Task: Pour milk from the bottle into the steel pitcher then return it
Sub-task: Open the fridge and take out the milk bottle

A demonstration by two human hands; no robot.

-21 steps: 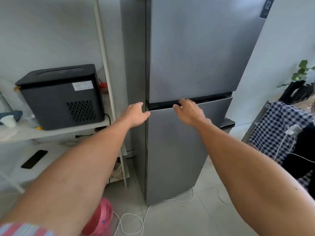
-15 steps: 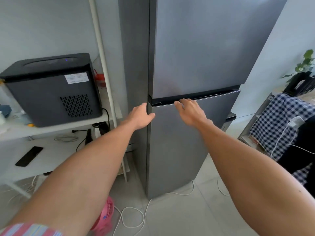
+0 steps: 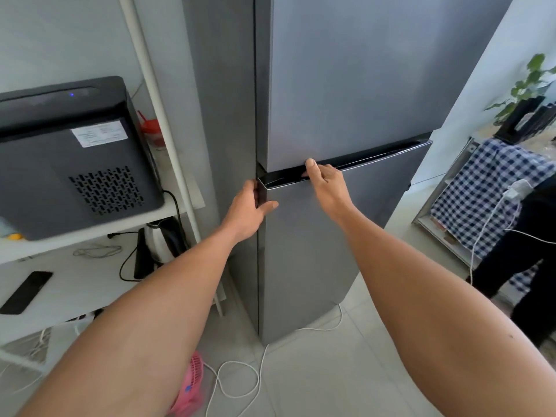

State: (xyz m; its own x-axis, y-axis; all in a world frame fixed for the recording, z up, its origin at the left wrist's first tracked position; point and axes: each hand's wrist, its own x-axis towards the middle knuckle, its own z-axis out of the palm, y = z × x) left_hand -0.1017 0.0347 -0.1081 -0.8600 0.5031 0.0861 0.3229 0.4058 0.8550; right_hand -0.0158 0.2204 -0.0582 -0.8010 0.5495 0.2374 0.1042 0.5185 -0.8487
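Neither the milk bottle nor the steel pitcher is in view. A tall grey two-door fridge stands in front of me, with its upper door (image 3: 346,85) closed. My left hand (image 3: 246,209) wraps the top left corner of the lower door (image 3: 316,251), thumb on the front and fingers hidden behind the edge. My right hand (image 3: 326,182) hooks its fingers into the dark handle groove (image 3: 376,159) along that door's top. A thin dark gap shows at the corner, so the door looks slightly ajar.
Left of the fridge, a white shelf (image 3: 90,233) carries a black boxy machine (image 3: 69,164), with a kettle (image 3: 159,239) and a black phone (image 3: 25,291) on the level below. A pink fan (image 3: 189,386) and white cable (image 3: 237,377) lie on the floor. A checked cloth (image 3: 487,188) hangs at right.
Both hands have moved from hovering onto the lower door: the left now clasps its left edge, and the right fingers have curled into the handle groove. My view has moved closer.
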